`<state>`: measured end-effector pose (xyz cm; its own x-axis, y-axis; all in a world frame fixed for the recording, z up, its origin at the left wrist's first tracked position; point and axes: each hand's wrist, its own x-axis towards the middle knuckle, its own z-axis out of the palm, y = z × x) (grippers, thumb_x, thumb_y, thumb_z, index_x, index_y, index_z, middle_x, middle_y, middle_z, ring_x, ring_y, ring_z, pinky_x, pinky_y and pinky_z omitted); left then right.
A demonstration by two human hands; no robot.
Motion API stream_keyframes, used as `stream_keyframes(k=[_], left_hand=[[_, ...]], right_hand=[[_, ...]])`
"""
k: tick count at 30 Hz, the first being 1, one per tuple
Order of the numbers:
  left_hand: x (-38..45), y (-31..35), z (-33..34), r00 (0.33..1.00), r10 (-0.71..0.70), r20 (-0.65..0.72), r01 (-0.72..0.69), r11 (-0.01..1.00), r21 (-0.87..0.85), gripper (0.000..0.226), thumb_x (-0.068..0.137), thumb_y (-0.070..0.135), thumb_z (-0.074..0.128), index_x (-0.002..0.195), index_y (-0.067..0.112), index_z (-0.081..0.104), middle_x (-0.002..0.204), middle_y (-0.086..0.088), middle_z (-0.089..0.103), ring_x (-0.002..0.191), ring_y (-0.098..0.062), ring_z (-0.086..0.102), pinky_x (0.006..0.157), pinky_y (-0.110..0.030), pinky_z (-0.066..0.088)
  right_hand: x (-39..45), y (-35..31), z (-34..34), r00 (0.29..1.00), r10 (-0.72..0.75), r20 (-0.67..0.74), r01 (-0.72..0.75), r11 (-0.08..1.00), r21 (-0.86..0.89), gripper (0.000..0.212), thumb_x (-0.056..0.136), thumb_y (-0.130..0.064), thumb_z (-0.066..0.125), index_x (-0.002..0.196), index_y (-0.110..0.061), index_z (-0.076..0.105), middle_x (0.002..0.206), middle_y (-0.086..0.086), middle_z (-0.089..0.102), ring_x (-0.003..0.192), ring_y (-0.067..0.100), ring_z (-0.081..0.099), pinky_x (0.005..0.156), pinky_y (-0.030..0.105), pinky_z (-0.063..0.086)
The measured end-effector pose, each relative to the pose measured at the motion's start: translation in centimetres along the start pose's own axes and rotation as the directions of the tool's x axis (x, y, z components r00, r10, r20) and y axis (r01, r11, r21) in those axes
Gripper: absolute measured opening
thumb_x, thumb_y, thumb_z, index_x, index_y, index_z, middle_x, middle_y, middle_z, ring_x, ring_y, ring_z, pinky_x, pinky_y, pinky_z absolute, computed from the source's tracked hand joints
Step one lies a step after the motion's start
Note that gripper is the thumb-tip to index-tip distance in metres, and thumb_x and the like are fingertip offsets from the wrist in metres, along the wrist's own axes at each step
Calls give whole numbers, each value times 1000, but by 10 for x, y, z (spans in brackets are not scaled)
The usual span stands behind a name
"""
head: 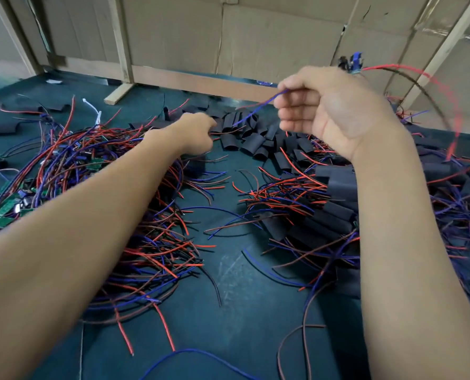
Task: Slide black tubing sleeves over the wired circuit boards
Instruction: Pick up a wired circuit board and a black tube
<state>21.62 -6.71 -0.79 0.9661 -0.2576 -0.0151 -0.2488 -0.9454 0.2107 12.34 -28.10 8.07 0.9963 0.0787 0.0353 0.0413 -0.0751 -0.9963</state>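
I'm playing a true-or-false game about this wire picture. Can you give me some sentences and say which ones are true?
1. The right hand pinches a blue wire. True.
2. The left hand rests in the person's lap. False: it reaches out to the pile of black tubing sleeves.
3. The work mat is bright yellow. False: it is dark teal.
4. Green circuit boards lie among the wires on the left. True.
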Motion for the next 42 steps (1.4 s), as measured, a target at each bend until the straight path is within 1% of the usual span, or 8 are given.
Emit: stream_keyframes(k=[4, 9, 12, 17, 23, 29, 38, 42], left_hand=[[19, -17, 4, 990, 58, 126, -97, 939, 330, 19, 83, 5, 52, 102, 10, 57, 120, -21, 62, 108, -40, 58, 92, -45, 49], [27, -33, -9, 982, 120, 143, -171, 885, 432, 36, 80, 18, 56, 115, 26, 61, 109, -10, 62, 102, -38, 59, 84, -57, 54], [21, -31, -12, 984, 116, 135, -164, 887, 432, 20, 76, 28, 47, 93, 22, 54, 97, -9, 59, 95, -38, 59, 81, -58, 54], [-7, -16, -2, 990, 135, 45, -143, 950, 278, 21, 89, 27, 50, 97, 8, 55, 93, -16, 57, 96, -40, 59, 84, -47, 52], [-48, 23, -17, 935, 246, -256, -282, 953, -112, 13, 90, 18, 56, 85, 8, 61, 66, 0, 55, 68, -22, 52, 57, -26, 33], [-67, 45, -35, 965, 226, -133, -263, 849, -459, 10, 88, 15, 64, 87, 11, 73, 74, -2, 74, 63, -12, 61, 66, -30, 51], [-65, 41, -38, 945, 255, -203, -324, 806, -496, 9, 85, 25, 65, 85, 23, 73, 73, 6, 74, 67, -21, 62, 65, -30, 46], [-66, 48, -40, 923, 271, -275, -375, 795, -477, 10, 85, 19, 65, 83, 22, 73, 70, 3, 72, 53, -7, 47, 52, -22, 36]], right_hand=[[1, 7, -1, 995, 80, 56, -71, 988, -139, 13, 95, -11, 59, 88, -10, 70, 73, 3, 70, 61, 12, 64, 67, 27, 58], [4, 11, 0, 1000, 23, -22, -26, 989, -147, 10, 83, -8, 79, 82, -9, 69, 71, 5, 70, 57, 12, 64, 59, 24, 56], [3, 10, 0, 999, 6, -52, -14, 989, -145, 21, 82, -10, 82, 74, -14, 63, 62, -1, 66, 53, 10, 59, 55, 23, 54], [4, 10, 0, 997, 48, -63, -54, 993, -105, 13, 90, -7, 69, 79, -11, 64, 56, -3, 64, 50, 9, 59, 58, 24, 56], [2, 12, -6, 1000, 26, -5, -26, 991, -132, 4, 91, -6, 70, 91, -2, 72, 69, 5, 74, 62, 14, 70, 74, 33, 63], [1, 9, -6, 996, -74, -48, 66, 987, -145, 8, 84, -3, 76, 79, -7, 71, 68, 6, 67, 59, 15, 64, 64, 29, 59], [4, 6, 7, 996, -90, -11, 86, 979, -187, 33, 82, 2, 71, 53, -12, 65, 58, 8, 66, 51, 20, 60, 64, 40, 63], [6, 9, 5, 998, -68, -5, 65, 973, -221, 42, 81, -1, 72, 43, -17, 67, 56, 7, 65, 49, 18, 59, 66, 43, 63]])
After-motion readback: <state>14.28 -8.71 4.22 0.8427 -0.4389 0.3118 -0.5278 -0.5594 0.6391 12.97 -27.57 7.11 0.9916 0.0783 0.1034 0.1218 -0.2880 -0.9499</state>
